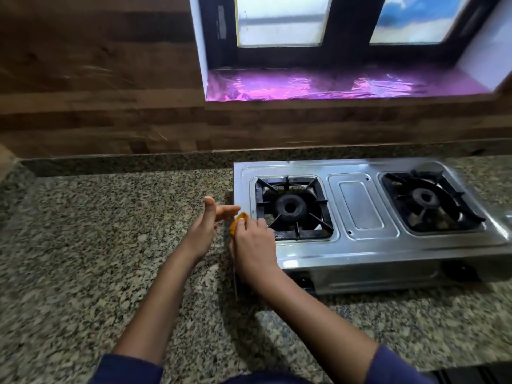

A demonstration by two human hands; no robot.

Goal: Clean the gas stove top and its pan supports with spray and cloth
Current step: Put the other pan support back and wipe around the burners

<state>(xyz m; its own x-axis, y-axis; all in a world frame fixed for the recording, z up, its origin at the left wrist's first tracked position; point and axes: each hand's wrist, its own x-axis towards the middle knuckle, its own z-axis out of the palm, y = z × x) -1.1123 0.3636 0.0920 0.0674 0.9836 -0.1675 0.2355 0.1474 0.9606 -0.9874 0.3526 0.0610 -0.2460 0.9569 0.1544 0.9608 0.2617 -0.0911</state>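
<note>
A two-burner steel gas stove (360,206) sits on the granite counter. Black pan supports lie over the left burner (291,207) and the right burner (426,199). My right hand (253,245) holds an orange cloth (237,221) against the stove's front-left corner, beside the left pan support. My left hand (209,223) stands upright just left of the stove, fingers straight and pointing at its left edge, thumb up. It holds nothing. No spray bottle is in view.
The speckled granite counter (97,245) stretches left of and in front of the stove. A wood-look backsplash (97,106) rises behind. Above the stove is a window sill lined with shiny purple foil (332,84).
</note>
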